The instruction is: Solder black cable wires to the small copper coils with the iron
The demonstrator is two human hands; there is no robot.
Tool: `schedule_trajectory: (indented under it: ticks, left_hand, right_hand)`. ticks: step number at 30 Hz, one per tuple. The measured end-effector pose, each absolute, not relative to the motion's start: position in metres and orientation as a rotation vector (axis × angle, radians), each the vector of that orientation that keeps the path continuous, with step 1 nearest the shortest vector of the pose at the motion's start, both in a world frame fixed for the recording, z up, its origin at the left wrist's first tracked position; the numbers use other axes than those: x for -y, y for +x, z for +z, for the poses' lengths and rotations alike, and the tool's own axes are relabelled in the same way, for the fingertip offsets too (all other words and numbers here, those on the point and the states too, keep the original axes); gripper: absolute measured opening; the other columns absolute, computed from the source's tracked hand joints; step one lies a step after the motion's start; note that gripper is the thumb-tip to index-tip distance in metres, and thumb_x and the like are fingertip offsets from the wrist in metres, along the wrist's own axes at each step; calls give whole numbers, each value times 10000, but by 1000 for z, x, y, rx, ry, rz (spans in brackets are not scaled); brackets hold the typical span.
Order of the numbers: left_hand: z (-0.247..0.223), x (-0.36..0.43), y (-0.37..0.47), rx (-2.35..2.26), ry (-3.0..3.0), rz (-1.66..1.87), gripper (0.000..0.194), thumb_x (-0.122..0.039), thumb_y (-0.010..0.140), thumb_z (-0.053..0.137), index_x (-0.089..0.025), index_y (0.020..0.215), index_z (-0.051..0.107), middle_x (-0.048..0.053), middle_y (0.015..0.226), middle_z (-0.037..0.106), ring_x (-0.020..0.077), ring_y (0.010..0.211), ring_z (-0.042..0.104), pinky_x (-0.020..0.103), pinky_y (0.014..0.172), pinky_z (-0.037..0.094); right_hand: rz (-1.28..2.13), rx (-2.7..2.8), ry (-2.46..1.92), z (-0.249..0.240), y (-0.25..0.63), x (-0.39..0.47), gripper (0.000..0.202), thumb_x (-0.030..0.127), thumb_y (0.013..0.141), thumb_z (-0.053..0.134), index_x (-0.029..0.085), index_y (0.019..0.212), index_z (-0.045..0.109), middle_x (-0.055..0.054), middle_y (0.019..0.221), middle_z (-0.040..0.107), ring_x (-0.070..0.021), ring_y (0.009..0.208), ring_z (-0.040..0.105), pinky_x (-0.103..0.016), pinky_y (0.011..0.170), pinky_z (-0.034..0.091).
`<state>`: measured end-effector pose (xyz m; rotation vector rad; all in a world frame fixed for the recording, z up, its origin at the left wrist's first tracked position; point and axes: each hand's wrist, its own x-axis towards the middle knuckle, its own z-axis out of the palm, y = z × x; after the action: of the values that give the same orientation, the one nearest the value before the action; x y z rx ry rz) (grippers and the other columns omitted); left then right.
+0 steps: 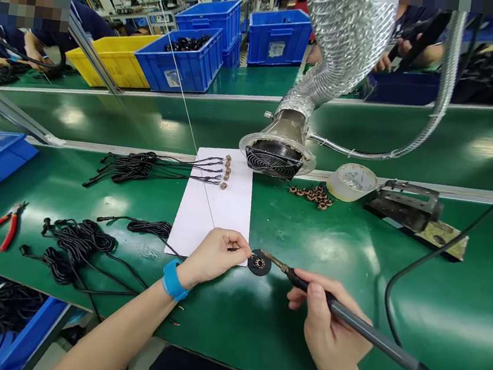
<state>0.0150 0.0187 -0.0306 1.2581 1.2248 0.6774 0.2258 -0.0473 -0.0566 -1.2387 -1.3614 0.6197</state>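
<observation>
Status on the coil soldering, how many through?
Done: five cables with coils lie on the white sheet. In hand: right hand holds soldering iron at the coil on the black disc; left hand feeds wire. Left: loose coils, black cable pile.

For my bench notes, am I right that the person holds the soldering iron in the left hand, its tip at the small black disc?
Not quite: the head view shows the soldering iron in the right hand; its tip is indeed at the small black disc.

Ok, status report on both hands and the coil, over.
Left hand pinching wire at coil. Right hand holding soldering iron, tip at coil. Nothing in the way.
</observation>
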Motion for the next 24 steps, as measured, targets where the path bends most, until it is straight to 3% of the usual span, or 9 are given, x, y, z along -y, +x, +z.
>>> schedule_trajectory:
  ticks: [24]
  left_hand:
    - [-30,-19,17,-1257,1325,634,118,-215,789,621,-131,742,689,33,735,676,139,713,579,239,682,441]
  right_hand:
    - [613,1376,-1235,-52,221,47,158,224,936,571,210,984,721,21,635,674,-103,470,615,-219,449,514]
